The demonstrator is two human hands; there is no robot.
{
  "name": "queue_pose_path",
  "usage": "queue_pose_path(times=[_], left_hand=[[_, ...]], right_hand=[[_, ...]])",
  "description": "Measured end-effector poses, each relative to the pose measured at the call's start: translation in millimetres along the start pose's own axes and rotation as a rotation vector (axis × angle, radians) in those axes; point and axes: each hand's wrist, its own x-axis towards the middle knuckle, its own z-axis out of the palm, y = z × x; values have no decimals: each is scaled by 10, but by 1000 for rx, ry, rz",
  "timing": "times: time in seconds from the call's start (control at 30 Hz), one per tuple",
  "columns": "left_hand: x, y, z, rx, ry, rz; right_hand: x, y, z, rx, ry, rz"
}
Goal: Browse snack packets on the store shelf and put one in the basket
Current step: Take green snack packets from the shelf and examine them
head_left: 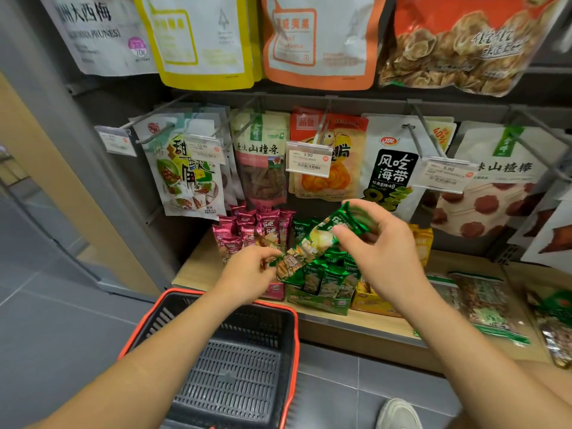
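Pegged price tags (308, 158) read 3.90 and 5.90. Left hand (247, 274) and right hand (382, 253) pinch one green packet (315, 243) by its ends.

grey tile floor (62, 320) at lower left; a tan wall (46, 174) and grey post (62, 119) on the left.

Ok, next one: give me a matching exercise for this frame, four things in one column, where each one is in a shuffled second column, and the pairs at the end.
Things:
1 green packet
2 basket
3 pink packets
4 yellow packets

Places:
a on the floor in front of the shelf
b held between left hand and right hand
c on the shelf, right of the green box
d on the shelf, left of the green box

Pairs: 1-b, 2-a, 3-d, 4-c
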Motion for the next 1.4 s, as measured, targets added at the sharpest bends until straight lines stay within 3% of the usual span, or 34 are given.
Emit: queue_pose_path(times=[0.17, 0.27, 0.4, 0.53, 0.67, 0.8, 1.0, 1.17, 1.27, 1.33, 1.4], left_hand=[[23, 304, -157, -113, 38, 335], [53, 364, -316, -124, 76, 411], [124, 287, -435, -191, 197, 384], [209, 183, -414, -274, 250, 255], [317, 86, -310, -366, 292, 198], [420, 42, -147, -382, 209, 164], [511, -21, 26, -421, 4, 108], [588, -45, 263, -352, -106, 104], [629, -79, 351, -141, -167, 55], [629, -91, 394, 14, -263, 52], [624, -66, 413, 70, -350, 45]], right_hand=[[27, -96, 205, -183, -77, -223], [93, -121, 233, -196, -121, -287], [277, -51, 228, -166, -348, -102], [533, 230, 279, -654, -571, -56], [551, 565, 477, -791, -700, -54], [527, 837, 609, -966, -803, -102], [603, 993, 535, -1045, -732, -289], [740, 968, 541, -924, -772, -151], [876, 931, 555, -847, -808, -82], [998, 918, 561, -664, -832, 7], [1130, 926, 583, -577, -741, 16]])
